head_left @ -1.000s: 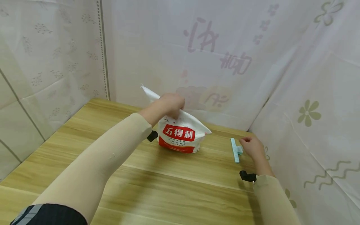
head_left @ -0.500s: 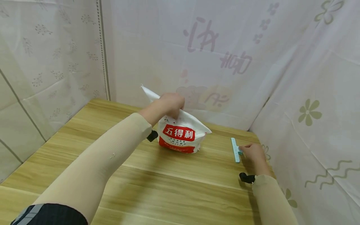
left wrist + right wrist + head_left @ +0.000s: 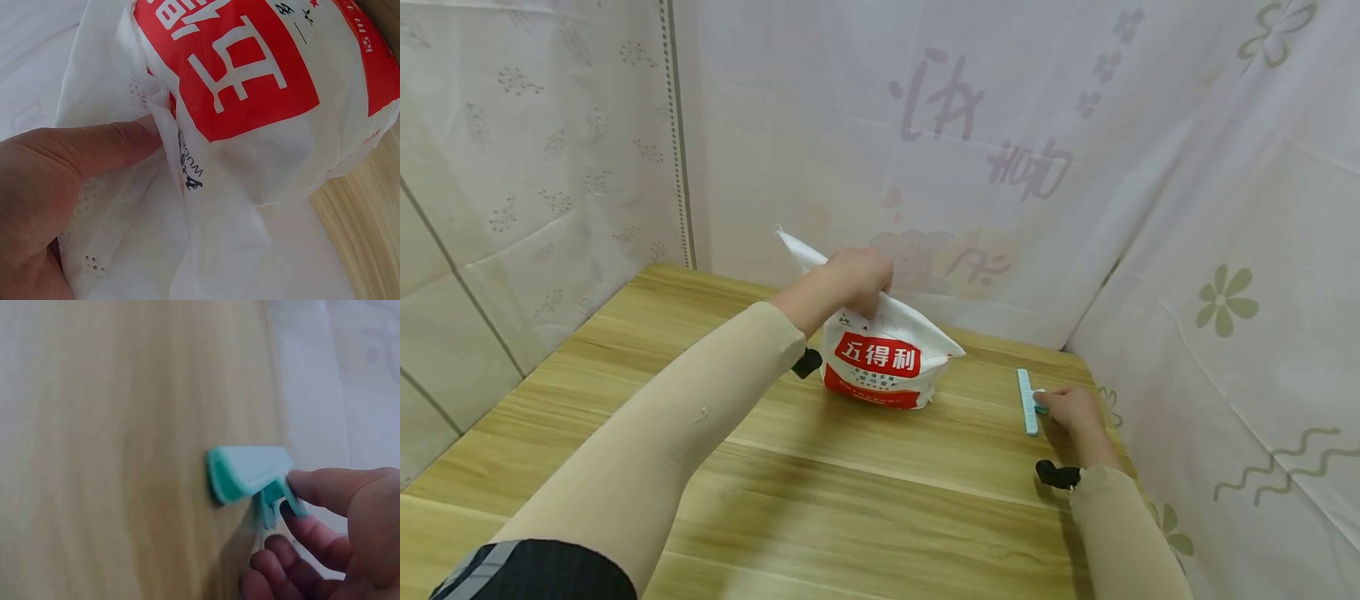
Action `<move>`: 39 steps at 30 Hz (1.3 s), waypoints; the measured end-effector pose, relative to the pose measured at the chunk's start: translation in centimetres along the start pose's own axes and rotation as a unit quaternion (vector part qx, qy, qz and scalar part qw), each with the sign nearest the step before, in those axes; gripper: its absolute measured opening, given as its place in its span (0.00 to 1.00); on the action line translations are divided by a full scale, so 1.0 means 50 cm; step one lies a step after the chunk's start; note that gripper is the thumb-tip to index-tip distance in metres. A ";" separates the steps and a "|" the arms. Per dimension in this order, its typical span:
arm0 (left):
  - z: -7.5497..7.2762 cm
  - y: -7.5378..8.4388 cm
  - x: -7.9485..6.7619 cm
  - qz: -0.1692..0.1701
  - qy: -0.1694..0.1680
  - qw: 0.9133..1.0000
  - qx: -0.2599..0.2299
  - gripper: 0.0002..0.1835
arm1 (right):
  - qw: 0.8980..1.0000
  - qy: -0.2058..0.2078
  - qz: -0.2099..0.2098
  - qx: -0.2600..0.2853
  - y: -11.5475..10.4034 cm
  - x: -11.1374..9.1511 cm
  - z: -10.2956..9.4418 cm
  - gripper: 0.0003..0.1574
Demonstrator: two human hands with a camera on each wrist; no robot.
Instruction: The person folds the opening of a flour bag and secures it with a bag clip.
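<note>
A white flour bag [image 3: 880,385] with red printed panels stands near the back middle of the table. My left hand [image 3: 859,279] grips its gathered top, and in the left wrist view the thumb [image 3: 119,145] presses into the folded white plastic of the bag [image 3: 244,181]. To the right lies a light teal bag clip [image 3: 1028,402] with a long straight bar. My right hand [image 3: 1075,412] pinches the clip's handle; in the right wrist view, thumb and forefinger meet at the lever of the clip [image 3: 250,469], while the other fingers curl below.
The wood-grain table [image 3: 865,517] ends at patterned cloth hangings [image 3: 820,125] behind and on the right [image 3: 1262,400]. The black wrist camera mounts [image 3: 808,363] sit under each wrist. The bag is close to the back edge, the clip close to the right edge.
My right hand has come down and left onto the clip's handle and now pinches it. The clip has barely shifted. My left hand and the flour bag have stayed where they were.
</note>
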State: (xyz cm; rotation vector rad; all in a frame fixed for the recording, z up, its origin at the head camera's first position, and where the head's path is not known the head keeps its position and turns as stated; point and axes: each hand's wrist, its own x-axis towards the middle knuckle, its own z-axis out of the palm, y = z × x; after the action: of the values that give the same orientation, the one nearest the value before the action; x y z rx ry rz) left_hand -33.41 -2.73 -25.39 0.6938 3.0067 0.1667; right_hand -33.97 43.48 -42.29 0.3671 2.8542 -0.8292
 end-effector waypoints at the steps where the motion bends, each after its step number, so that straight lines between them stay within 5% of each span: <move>1: 0.000 0.000 -0.001 0.002 0.000 1.000 0.001 0.08 | 1.000 -0.004 0.009 0.024 0.001 0.001 0.001 0.37; 6: 0.000 0.002 0.000 0.002 -0.002 1.000 0.005 0.08 | 0.988 -0.024 0.043 0.148 -0.002 0.000 0.001 0.40; 16: 0.004 0.001 0.001 0.002 0.005 1.000 0.001 0.08 | 0.972 0.006 0.035 0.233 -0.034 -0.016 -0.006 0.45; 28: 0.007 -0.001 0.004 -0.005 0.002 1.000 -0.011 0.09 | 0.927 0.033 -0.008 0.374 -0.087 -0.039 -0.021 0.44; 33: 0.010 -0.003 0.007 -0.005 0.003 1.000 -0.016 0.09 | 0.915 0.042 -0.023 0.399 -0.110 -0.049 -0.029 0.42; 39: 0.008 -0.003 0.003 -0.005 0.007 1.000 -0.013 0.08 | 0.891 0.036 -0.044 0.451 -0.138 -0.068 -0.041 0.28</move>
State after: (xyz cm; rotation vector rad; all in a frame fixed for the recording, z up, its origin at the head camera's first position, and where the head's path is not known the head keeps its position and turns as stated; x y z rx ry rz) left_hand -33.57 -2.74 -25.80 0.6770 3.0152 0.2098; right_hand -32.74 38.30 -36.40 0.3549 2.3482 -2.1642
